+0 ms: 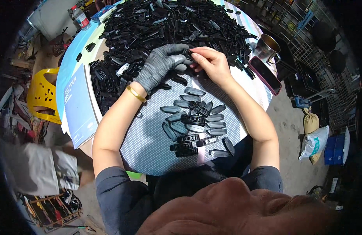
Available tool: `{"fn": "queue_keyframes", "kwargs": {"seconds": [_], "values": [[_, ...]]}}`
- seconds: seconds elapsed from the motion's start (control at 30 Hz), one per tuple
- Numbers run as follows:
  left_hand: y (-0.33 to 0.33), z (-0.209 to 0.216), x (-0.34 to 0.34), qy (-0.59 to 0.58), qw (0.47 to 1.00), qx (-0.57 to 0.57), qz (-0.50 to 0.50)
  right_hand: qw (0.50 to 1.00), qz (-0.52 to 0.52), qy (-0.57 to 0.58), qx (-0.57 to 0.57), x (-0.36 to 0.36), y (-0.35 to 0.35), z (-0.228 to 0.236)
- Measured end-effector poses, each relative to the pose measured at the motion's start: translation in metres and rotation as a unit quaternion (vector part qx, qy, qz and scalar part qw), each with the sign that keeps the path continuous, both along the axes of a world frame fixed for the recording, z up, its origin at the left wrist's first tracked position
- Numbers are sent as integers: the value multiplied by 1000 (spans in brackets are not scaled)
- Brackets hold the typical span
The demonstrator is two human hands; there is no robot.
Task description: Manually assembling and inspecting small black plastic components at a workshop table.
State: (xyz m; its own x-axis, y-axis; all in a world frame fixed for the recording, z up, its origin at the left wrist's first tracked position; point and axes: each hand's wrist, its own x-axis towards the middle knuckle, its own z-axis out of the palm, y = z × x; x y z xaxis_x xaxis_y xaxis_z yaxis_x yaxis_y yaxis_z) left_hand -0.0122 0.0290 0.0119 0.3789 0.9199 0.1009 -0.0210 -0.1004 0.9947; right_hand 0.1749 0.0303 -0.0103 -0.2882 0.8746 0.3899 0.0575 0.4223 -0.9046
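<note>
My left hand, in a dark grey glove, pinches a small black plastic part near the middle of the table. The thumb and forefinger of my bare right hand meet at the same part from the right. Fingers hide most of it, so its full shape does not show. Just beyond both hands rises a big heap of black plastic parts. Closer to me, several long grey-black pieces lie loosely grouped on the dotted table cover, some with their hollow, framed side up.
On the table's right edge lie a phone and a metal mug. A blue booklet is at the left edge, with a plastic bottle farther back. A yellow chair stands left; sacks rest on the floor right.
</note>
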Motion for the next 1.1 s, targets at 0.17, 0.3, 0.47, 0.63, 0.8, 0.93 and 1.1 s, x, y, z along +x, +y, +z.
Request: {"fn": "queue_keyframes", "kwargs": {"seconds": [0.17, 0.3, 0.47, 0.63, 0.8, 0.93, 1.1], "values": [[-2, -3, -1, 43, 995, 71, 48, 998, -3, 39, -59, -6, -6, 0], [-5, -11, 7, -55, 996, 33, 55, 999, -31, 36, -17, -11, -8, -1], [-13, -7, 18, -43, 990, 85, 107, 968, -170, -89, 162, -16, -8, -13], [-13, 5, 7, -84, 994, 51, 42, 990, 9, -84, -109, -10, -11, 5], [-23, 17, 7, -23, 997, 74, 24, 985, -56, -125, 105, -11, -13, -10], [-19, 19, 4, -33, 997, 63, 14, 986, -66, -127, 86, -12, -13, -5], [-30, 44, 0, 223, 958, 99, -153, 941, 0, -271, 202, -13, -9, -21]]}}
